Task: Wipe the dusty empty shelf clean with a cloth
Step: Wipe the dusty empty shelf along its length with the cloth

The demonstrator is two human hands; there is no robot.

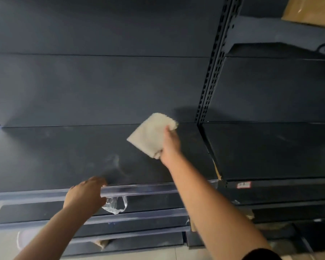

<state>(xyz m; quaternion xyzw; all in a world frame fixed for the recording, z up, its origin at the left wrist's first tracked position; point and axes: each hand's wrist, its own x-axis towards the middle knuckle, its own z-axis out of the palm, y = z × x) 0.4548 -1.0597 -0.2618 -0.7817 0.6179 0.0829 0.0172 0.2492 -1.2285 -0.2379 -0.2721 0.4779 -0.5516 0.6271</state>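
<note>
R hand (170, 145) out, pinching cloth (150, 135) over shelf (64, 156) | L hand (84, 192) gripping front rail (148, 190)

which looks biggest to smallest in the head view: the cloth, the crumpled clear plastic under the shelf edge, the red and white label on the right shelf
1. cloth
2. crumpled clear plastic
3. red and white label

The plastic hangs nearer the camera than the cloth, so true sizes may differ.

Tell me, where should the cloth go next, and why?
Probably a sweep leftward: the right hand holds the cloth near the shelf's right end, and a pale dust smear shows to its left, above the left hand at the front edge.
</note>
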